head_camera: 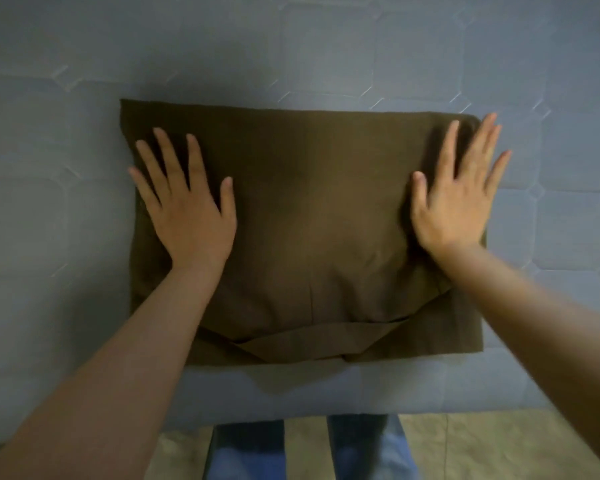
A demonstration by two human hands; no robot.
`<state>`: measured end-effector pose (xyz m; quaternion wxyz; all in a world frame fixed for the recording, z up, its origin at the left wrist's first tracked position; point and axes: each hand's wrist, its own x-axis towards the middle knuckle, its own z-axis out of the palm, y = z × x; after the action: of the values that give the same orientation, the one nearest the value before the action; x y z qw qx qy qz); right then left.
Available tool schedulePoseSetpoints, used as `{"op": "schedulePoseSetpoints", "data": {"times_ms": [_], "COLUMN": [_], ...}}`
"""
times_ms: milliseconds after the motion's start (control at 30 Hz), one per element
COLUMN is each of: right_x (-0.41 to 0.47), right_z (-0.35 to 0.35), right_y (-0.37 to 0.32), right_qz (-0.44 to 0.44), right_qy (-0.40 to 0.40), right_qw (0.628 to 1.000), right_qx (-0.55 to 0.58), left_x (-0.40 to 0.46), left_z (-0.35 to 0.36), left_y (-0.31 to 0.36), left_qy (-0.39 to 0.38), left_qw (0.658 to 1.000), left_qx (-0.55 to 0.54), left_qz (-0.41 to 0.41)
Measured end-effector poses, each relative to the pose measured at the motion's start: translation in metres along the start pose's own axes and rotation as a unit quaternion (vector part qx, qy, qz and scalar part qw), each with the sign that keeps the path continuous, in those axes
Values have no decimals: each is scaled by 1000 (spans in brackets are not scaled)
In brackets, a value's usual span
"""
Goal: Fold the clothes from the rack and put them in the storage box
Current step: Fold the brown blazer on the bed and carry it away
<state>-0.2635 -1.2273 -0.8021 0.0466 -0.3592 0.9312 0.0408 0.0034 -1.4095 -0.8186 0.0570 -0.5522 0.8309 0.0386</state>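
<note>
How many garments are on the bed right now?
1. A dark brown folded cloth garment lies flat on the blue quilted bed cover, with the left hand and right hand pressed open on its two sides. Others may lie outside the view.

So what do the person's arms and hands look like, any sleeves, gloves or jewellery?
Both forearms are bare right to the picture's edge, no sleeves showing. The left hand and right hand wear no gloves; no rings or watch are visible, though the picture is slightly blurred.
</note>
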Motion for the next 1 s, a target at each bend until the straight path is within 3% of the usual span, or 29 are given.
{"op": "schedulePoseSetpoints", "data": {"times_ms": [100, 200, 333, 467, 567, 633, 733, 800, 867, 1000], "right_x": [-42, -78, -84, -90, -98, -112, -146, -154, -149, -150], "right_z": [2, 41, 63, 48, 24, 9, 20, 41, 58, 49], "right_y": [-66, -90, -36, 12, 2, -37, -106, -114, -83, 24], "right_qz": [-127, -225, -162, -45, 72, 21, -205, -275, -256, -95], "right_qy": [-6, -69, -80, -95, -69, -44, -91, -122, -131, -132], "right_qw": [990, 972, 983, 993, 994, 999, 970, 951, 957, 985], "right_qx": [66, 30, 1, -55, -32, 21, 96, 66, 27, -58], "left_x": [-38, -59, -48, -46, -54, -65, -110, -134, -140, -145], "left_z": [4, 31, 41, 23, 6, -3, 8, 26, 40, 37], "left_y": [35, 43, 2, -53, -68, -43, 4, 8, -5, -21], "left_qy": [-19, -61, -71, -74, -74, -57, -77, -106, -125, -117], "left_qw": [995, 985, 978, 989, 992, 996, 987, 986, 987, 988], "left_qx": [-10, -9, 10, 50, 67, 44, -10, -26, -35, -30], "left_qz": [100, 160, 197, 120, 73, 60, 142, 124, 98, 96]}}
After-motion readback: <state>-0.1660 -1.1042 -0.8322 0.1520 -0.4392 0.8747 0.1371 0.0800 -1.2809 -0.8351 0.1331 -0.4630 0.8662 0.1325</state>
